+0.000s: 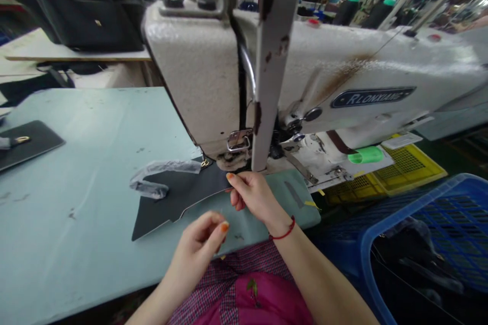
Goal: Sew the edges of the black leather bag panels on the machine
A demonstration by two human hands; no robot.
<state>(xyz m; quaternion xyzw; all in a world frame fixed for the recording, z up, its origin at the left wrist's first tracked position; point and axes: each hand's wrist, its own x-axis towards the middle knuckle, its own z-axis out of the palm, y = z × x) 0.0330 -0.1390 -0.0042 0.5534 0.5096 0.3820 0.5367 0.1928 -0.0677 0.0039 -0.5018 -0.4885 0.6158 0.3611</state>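
Observation:
A black bag panel lies on the pale green table, its far right corner at the needle area of the sewing machine. A strap wrapped in clear plastic rests on the panel, with a gold-coloured clasp at its end. My right hand pinches the panel's near edge between thumb and fingers, close beside the machine's foot. Just in front of that edge, my left hand is apart from the panel. Its fingers are curled with the thumb against them; anything between them is hidden.
Another black panel lies at the table's left. Beside me on the right stands a blue basket with black pieces inside. Yellow crates are under the machine's arm. A black bag stands on a table behind.

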